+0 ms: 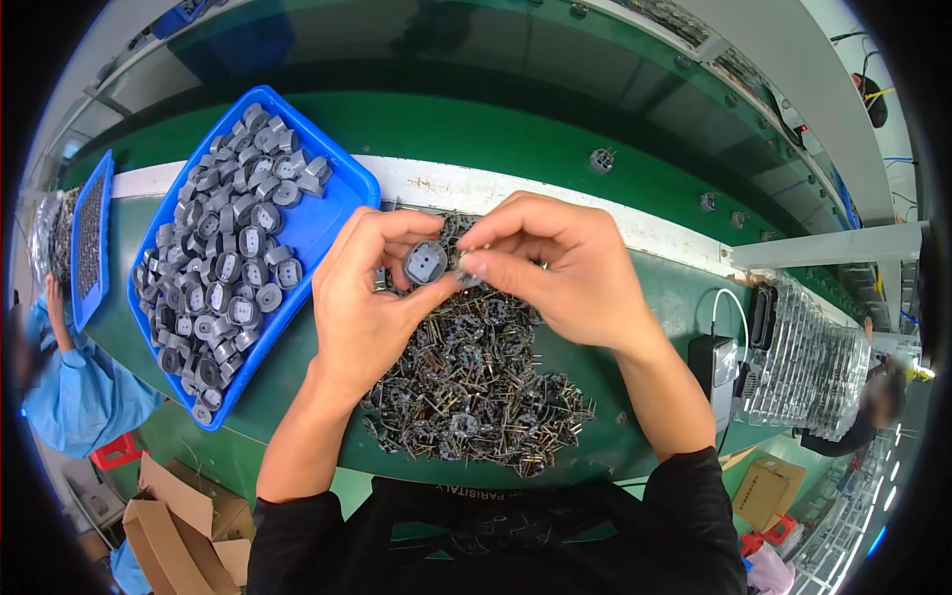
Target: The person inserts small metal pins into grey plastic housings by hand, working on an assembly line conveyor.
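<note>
My left hand (359,302) is closed around a round grey plastic socket housing (424,262), its two-holed face turned up. Close beside it, my right hand (570,270) pinches a small part with thin metal pins, mostly hidden by the fingertips. Both hands meet above a heap of dark socket inserts with metal prongs (476,397) on the green bench. To the left, a blue tray (359,188) holds many loose grey housings like the one in my left hand.
A green conveyor belt (476,134) carrying a few scattered parts runs behind the white ledge (436,180). Stacked clear plastic trays (808,357) and a white-and-black device (712,367) stand at right. Another person in blue (84,382) works at far left, beside a second blue tray (91,243).
</note>
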`<state>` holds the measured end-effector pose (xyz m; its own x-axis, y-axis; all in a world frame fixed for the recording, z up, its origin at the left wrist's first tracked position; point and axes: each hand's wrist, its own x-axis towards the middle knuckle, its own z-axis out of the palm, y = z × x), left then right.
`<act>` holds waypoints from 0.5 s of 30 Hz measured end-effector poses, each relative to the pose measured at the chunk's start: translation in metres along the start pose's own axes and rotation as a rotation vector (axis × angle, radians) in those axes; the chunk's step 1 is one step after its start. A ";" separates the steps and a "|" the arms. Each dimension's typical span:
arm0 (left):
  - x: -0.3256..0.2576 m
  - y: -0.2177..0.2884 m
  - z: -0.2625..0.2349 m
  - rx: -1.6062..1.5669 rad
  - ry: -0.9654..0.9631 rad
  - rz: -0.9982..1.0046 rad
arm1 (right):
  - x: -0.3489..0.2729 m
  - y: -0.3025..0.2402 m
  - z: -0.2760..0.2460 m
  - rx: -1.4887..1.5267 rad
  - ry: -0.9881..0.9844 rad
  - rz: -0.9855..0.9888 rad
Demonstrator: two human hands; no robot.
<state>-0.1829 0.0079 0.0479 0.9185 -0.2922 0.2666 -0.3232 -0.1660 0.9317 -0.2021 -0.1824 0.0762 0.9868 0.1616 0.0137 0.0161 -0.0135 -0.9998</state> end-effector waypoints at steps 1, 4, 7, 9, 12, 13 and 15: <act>0.000 -0.001 -0.001 0.172 0.041 0.055 | 0.001 0.003 0.001 0.001 -0.025 -0.004; -0.001 -0.003 0.002 0.176 0.090 0.076 | 0.005 0.008 0.002 0.173 -0.052 0.181; -0.004 -0.003 0.004 0.134 0.012 0.118 | 0.004 0.007 0.009 0.253 -0.046 0.245; -0.002 0.005 0.003 -0.034 -0.021 0.040 | 0.007 0.007 0.001 0.249 -0.042 0.236; 0.002 0.010 -0.006 -0.257 -0.137 -0.069 | 0.009 0.003 -0.008 0.174 -0.057 0.221; 0.002 0.010 -0.007 -0.340 -0.140 -0.098 | 0.008 0.003 -0.008 0.196 -0.039 0.124; 0.005 0.011 -0.007 -0.380 -0.152 -0.125 | 0.005 0.003 -0.007 0.219 -0.016 0.026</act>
<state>-0.1804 0.0117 0.0611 0.8919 -0.4321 0.1330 -0.0784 0.1421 0.9867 -0.1958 -0.1880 0.0739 0.9836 0.1799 -0.0109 -0.0467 0.1962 -0.9795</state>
